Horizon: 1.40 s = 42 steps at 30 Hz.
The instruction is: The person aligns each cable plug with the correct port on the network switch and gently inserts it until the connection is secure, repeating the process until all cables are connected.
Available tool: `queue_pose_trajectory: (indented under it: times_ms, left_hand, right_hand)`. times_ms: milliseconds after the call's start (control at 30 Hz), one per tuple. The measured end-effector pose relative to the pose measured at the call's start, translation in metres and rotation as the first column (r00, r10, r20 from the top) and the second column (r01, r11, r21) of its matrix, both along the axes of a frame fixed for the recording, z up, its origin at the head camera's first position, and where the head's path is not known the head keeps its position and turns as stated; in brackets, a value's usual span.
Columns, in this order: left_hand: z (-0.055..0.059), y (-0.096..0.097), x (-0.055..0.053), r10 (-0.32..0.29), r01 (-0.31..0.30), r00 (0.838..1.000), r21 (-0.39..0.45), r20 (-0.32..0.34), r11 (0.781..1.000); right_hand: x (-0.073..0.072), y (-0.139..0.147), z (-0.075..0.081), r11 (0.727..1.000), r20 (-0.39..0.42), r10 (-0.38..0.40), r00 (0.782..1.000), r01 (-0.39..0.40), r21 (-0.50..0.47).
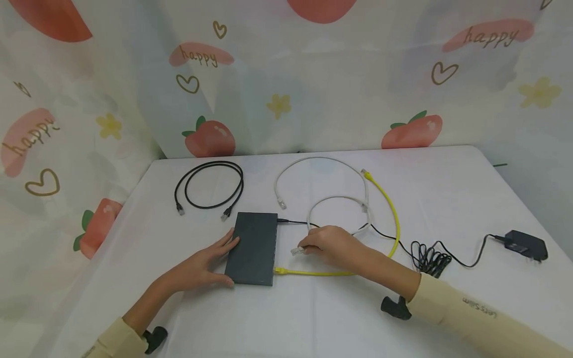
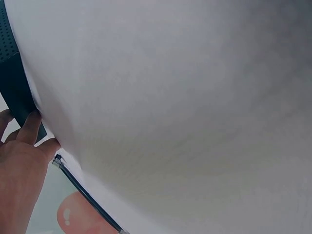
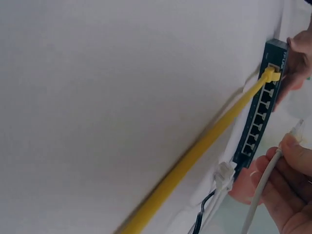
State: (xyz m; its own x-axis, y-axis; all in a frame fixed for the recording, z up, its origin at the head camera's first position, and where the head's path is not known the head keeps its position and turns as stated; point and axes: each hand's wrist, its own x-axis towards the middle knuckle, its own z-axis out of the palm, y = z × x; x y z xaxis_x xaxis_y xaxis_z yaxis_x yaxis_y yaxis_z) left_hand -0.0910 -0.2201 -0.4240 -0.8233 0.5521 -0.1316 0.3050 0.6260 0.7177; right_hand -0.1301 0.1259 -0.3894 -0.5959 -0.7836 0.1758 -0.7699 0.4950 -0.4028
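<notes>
A dark network switch (image 1: 257, 248) lies flat on the white table. My left hand (image 1: 201, 266) rests at its left side, fingertips on its upper left edge and thumb at the lower left corner. To the right of the switch, my right hand (image 1: 331, 244) pinches a white Ethernet cable (image 3: 256, 200) just behind its clear plug (image 1: 297, 251), which is apart from the switch. In the right wrist view, a yellow Ethernet cable (image 3: 195, 152) sits in the port at one end of a row; several other ports are bare. The left wrist view shows only part of the switch (image 2: 17, 87).
A coiled black Ethernet cable (image 1: 243, 184) lies behind the switch at the left. A thin black power cord (image 1: 295, 222) runs from the switch under the white cable to a tied bundle (image 1: 431, 259) and a power adapter (image 1: 525, 245) at the right.
</notes>
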Motion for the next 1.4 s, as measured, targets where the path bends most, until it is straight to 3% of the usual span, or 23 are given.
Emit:
queue_pose_trajectory:
  times_ms: [333,600,800,1033,1267,1400]
  left_hand:
    - [0.000,0.001,0.001,0.005,-0.005,1.000,-0.014,-0.001,1.000]
    - [0.002,0.002,0.001,0.001,-0.001,1.000,-0.014,-0.001,1.000]
    - [0.004,0.003,0.001,-0.002,0.002,1.000,-0.009,-0.005,1.000]
    - [0.003,0.002,0.001,-0.002,0.002,1.000,-0.007,-0.002,1.000]
    - [0.004,0.002,0.001,-0.007,0.007,1.000,0.001,-0.005,1.000]
    - [0.005,0.003,0.001,-0.008,0.008,1.000,-0.003,-0.005,1.000]
  right_hand:
    - [0.007,-0.004,-0.010,0.998,-0.039,-0.060,0.997,0.060,0.001]
    - [0.008,-0.006,-0.016,0.995,0.017,-0.082,0.996,0.083,-0.058]
    - [0.006,-0.005,-0.021,0.987,0.118,-0.087,0.989,0.101,-0.124]
    - [0.004,-0.004,-0.024,0.965,0.273,-0.063,0.960,0.128,-0.229]
    - [0.004,-0.006,-0.034,0.944,0.356,-0.019,0.934,0.134,-0.301]
    - [0.005,-0.007,-0.038,0.941,0.395,-0.043,0.918,0.169,-0.292]
